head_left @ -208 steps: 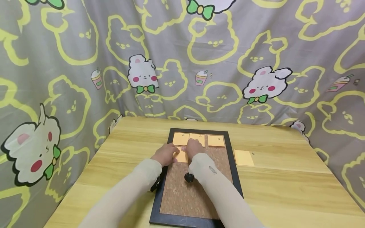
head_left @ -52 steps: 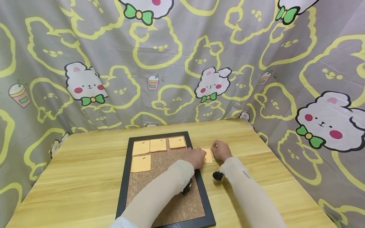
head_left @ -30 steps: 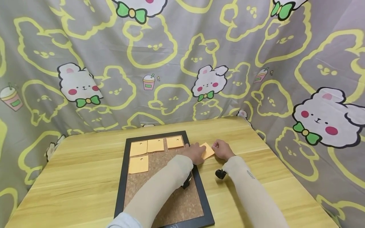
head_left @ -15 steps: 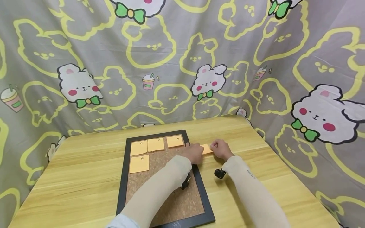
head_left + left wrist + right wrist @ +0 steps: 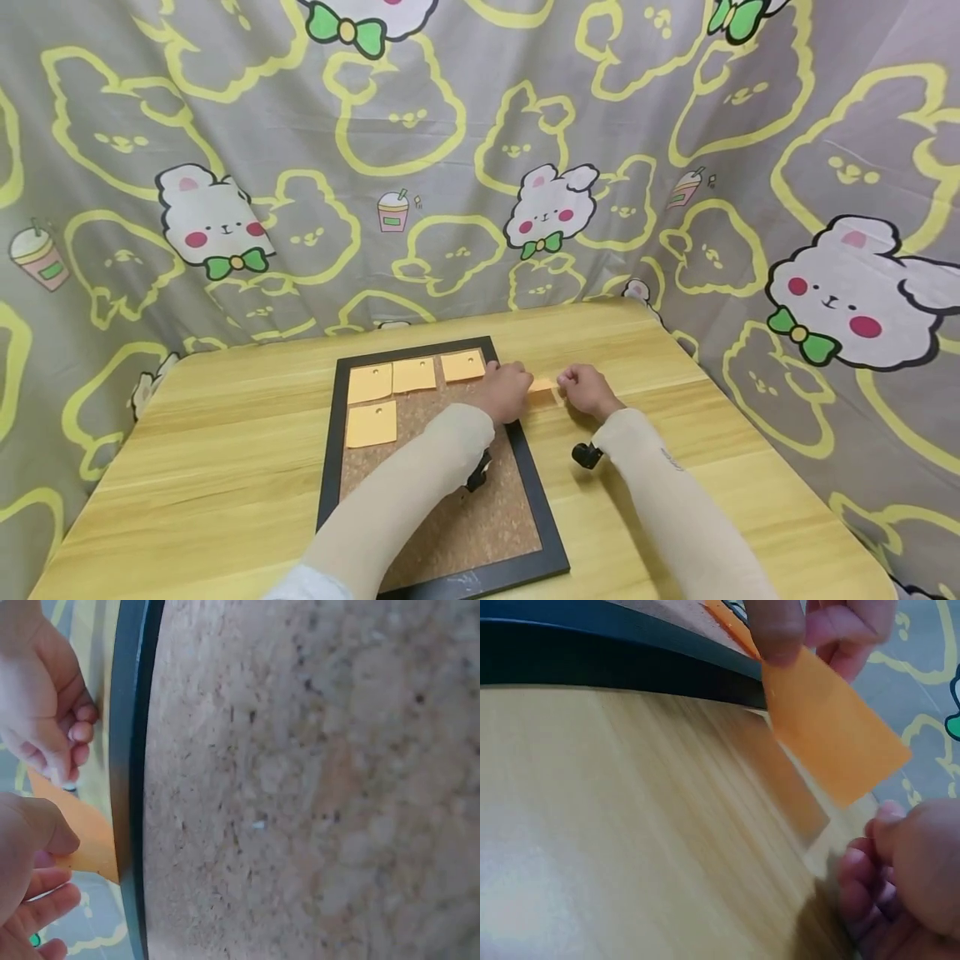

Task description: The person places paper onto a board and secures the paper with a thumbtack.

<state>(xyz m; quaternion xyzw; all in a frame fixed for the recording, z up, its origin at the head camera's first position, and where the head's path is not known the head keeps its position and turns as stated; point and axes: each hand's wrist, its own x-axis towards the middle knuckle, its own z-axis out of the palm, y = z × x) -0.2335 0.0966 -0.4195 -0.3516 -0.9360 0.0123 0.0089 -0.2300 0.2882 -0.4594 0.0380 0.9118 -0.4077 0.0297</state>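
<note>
My left hand [image 5: 506,393] is over the right edge of the black-framed corkboard [image 5: 498,521], pinching an orange sticky note [image 5: 832,727] between thumb and fingers. The note is raised at a slant above the table, its shadow or reflection showing below it in the right wrist view. Just to its right, my right hand [image 5: 588,392] has its fingers curled, with thumb and forefinger brought together. In the left wrist view a small dark and silvery thumbtack [image 5: 69,785] shows at those fingertips, mostly hidden. The fingertips are close to the note's free edge.
Three orange notes run along the board's top, among them the left note [image 5: 371,384]. Another note [image 5: 370,427] is tacked below it. The wooden table [image 5: 187,467] extends around the board. A patterned curtain [image 5: 450,167] hangs behind.
Since the oldest frame, the lower-left note has been tacked down, and both hands have moved right. The loose note has left the table and tilts in my left hand. The head view has swung right.
</note>
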